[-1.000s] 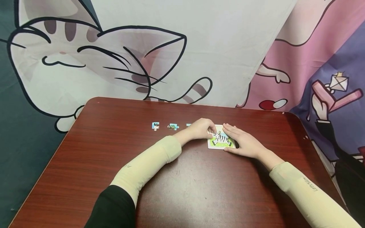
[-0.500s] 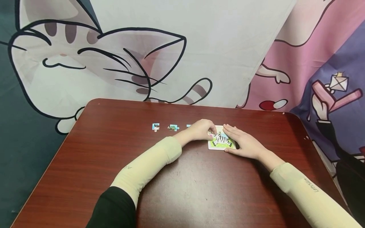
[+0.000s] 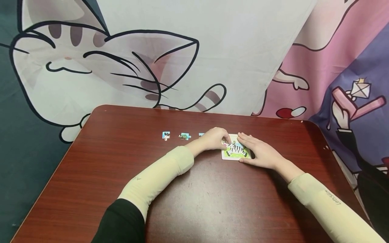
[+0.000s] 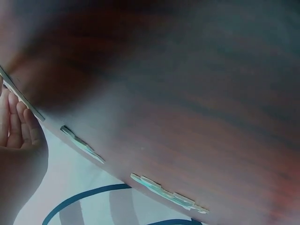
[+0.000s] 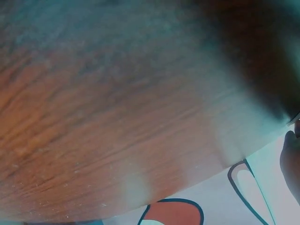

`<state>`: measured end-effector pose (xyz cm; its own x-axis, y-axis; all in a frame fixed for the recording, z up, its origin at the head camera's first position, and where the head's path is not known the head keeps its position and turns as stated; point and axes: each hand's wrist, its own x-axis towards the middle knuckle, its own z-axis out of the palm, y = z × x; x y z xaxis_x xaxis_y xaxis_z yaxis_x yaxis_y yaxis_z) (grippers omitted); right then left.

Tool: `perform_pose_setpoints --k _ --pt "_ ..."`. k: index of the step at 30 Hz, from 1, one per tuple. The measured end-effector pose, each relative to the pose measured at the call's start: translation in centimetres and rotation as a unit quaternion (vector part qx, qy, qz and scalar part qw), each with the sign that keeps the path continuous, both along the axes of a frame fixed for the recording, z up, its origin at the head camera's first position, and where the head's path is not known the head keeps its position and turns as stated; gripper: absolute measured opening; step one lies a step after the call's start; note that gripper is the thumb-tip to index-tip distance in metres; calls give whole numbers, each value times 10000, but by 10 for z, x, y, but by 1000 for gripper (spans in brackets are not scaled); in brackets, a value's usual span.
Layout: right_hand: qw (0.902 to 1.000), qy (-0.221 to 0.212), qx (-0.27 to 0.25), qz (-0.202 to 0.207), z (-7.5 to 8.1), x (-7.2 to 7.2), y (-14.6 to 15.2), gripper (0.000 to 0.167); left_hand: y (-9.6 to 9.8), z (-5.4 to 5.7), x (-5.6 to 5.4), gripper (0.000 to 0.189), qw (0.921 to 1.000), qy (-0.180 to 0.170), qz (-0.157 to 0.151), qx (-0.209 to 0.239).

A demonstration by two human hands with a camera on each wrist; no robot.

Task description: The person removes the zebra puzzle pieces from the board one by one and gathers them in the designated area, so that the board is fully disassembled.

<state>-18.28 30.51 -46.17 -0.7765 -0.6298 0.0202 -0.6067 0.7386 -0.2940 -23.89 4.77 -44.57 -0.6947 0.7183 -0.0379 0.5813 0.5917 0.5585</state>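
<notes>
A small square zebra jigsaw puzzle (image 3: 237, 150), white-bordered with green and blue colouring, lies on the brown table (image 3: 194, 209). At its left part, my left hand (image 3: 212, 138) has curled fingers, thumb and forefinger pinching a puzzle piece that they mostly hide. My right hand (image 3: 259, 152) rests along the puzzle's right side, fingers extended over its upper right corner and thumb at the lower right edge. In the left wrist view, the bent fingers of the left hand (image 4: 23, 136) are at the puzzle's edge; the right wrist view catches only a bit of the right hand (image 5: 291, 159).
Left of the puzzle lie loose jigsaw pieces in a row: a zebra piece (image 3: 165, 135), a green-and-blue piece (image 3: 184, 136) and a blue one (image 3: 201, 134) partly behind the left hand. A cat-print cloth (image 3: 237, 60) hangs behind the table's far edge.
</notes>
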Motion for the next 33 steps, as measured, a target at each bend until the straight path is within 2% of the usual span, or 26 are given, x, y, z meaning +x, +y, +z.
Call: perform_pose_setpoints --k 15,23,33 --pt "9992 258 -126 290 -1 6 -3 79 -1 2 3 20 10000 -38 -44 25" --pt "9996 127 -23 236 -3 6 -5 78 -3 5 2 23 9991 227 -203 -309" --pt "9996 182 -20 198 -4 6 -4 79 0 5 1 23 9994 166 -122 -285"
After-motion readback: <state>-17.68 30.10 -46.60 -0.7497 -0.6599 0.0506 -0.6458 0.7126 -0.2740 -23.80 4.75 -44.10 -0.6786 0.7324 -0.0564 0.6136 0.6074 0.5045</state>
